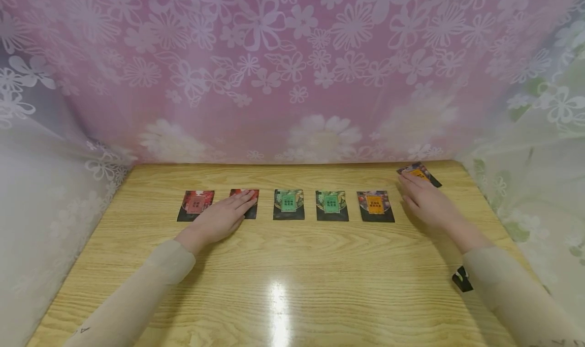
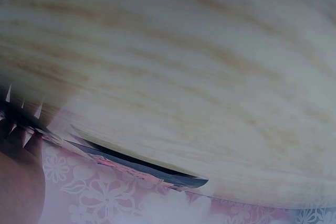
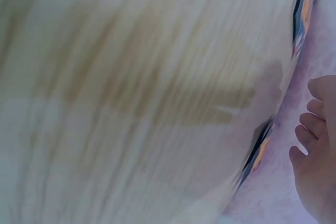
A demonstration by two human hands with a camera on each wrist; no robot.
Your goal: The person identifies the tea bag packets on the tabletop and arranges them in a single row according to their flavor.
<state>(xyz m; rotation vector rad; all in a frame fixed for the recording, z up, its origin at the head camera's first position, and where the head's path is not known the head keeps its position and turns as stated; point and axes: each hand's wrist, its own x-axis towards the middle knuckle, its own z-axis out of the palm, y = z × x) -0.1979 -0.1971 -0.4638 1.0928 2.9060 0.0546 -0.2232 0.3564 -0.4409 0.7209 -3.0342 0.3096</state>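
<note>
My left hand (image 1: 218, 219) lies with its fingers extended over a red-and-black packet (image 1: 251, 213), partly covering it. Left of that, a matching red packet (image 1: 195, 198) is flat on the table, its lower right corner near my wrist. At the back right, the fingers of my right hand (image 1: 427, 202) reach onto a tilted orange-labelled packet (image 1: 426, 170). Another orange-labelled packet (image 1: 376, 206) lies straight, to the left of that hand. In the right wrist view, the right hand (image 3: 317, 140) shows loosely bent fingers; whether they touch the packet cannot be told there.
Two green-labelled packets (image 1: 289, 204) sit mid-row between the red and orange ones. A dark packet (image 1: 462, 280) peeks out from under my right sleeve. The wood-grain table (image 1: 292, 255) ends at a pink floral curtain (image 1: 292, 83) behind, with pale curtains on both sides.
</note>
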